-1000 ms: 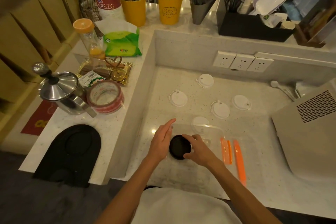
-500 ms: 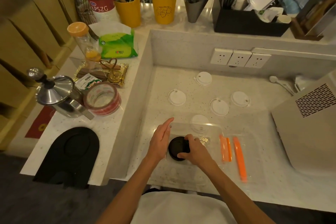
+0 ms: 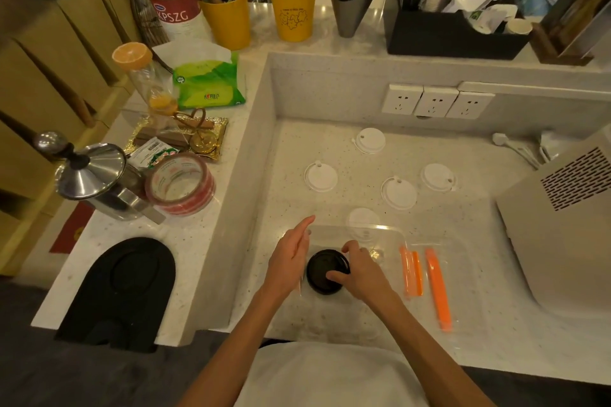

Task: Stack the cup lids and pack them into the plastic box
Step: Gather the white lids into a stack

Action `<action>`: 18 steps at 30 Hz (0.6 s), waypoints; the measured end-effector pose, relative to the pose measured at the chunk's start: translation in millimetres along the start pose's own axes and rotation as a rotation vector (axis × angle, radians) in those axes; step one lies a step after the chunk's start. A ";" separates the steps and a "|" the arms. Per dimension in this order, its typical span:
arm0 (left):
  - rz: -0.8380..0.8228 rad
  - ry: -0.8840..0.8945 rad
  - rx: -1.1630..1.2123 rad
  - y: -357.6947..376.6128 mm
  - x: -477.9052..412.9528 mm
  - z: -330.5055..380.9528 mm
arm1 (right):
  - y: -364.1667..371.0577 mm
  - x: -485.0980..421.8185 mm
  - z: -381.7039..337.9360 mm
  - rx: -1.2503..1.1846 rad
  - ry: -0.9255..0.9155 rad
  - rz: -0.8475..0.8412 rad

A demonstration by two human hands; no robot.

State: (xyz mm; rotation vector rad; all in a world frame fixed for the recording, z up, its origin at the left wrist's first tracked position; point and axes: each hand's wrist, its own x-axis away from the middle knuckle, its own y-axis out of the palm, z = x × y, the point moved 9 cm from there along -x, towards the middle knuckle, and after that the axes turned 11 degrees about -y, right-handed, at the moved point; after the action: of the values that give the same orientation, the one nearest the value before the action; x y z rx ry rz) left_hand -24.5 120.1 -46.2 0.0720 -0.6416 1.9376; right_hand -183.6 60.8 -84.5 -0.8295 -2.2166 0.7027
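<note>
A black cup lid [image 3: 322, 269] lies inside the clear plastic box [image 3: 383, 231] near the counter's front edge. My right hand [image 3: 362, 273] rests on the lid, thumb on top and fingers curled over its far rim. My left hand [image 3: 291, 258] stands flat against the box's left side, fingers straight. Several white lids lie on the counter behind: one at the left [image 3: 320, 176], one at the back [image 3: 370, 140], one in the middle [image 3: 398, 193], one at the right [image 3: 438, 177]. Another white lid [image 3: 363, 218] shows just behind the box's far wall.
The box's clear cover with orange clips [image 3: 436, 287] lies to the right. A beige appliance [image 3: 562, 225] fills the right side. On the raised ledge to the left stand a tape roll [image 3: 180, 187], a steel pot [image 3: 91, 177] and a black mat [image 3: 127, 287].
My right hand has shifted further over the black lid, thumb now on top of it. The left hand stays against the box's side.
</note>
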 end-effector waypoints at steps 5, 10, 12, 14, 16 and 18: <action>0.050 0.031 -0.096 -15.9 -13.4 15.5 | -79.6 8.9 -7.2 -0.243 -0.023 0.177; 0.033 -0.073 0.052 -24.9 -59.0 49.8 | -165.5 -9.6 6.2 -0.273 0.009 0.333; 0.017 -0.127 0.086 -23.9 -79.2 57.9 | -176.5 -27.2 12.8 -0.240 0.029 0.309; 0.006 -0.185 0.104 -21.5 -98.0 60.5 | -178.8 -46.6 11.7 -0.254 0.025 0.287; 0.002 -0.252 0.099 -17.6 -115.8 57.7 | -172.4 -69.9 5.0 -0.261 0.008 0.234; 0.005 -0.338 0.087 -13.9 -132.2 48.6 | -159.6 -97.1 -1.9 -0.231 -0.007 0.165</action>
State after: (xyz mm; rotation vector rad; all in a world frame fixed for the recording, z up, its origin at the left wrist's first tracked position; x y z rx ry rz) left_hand 36.0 -7.8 -42.5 0.4607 -0.7769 1.9749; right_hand -183.3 -112.6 -14.9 -1.1364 -2.2832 0.5314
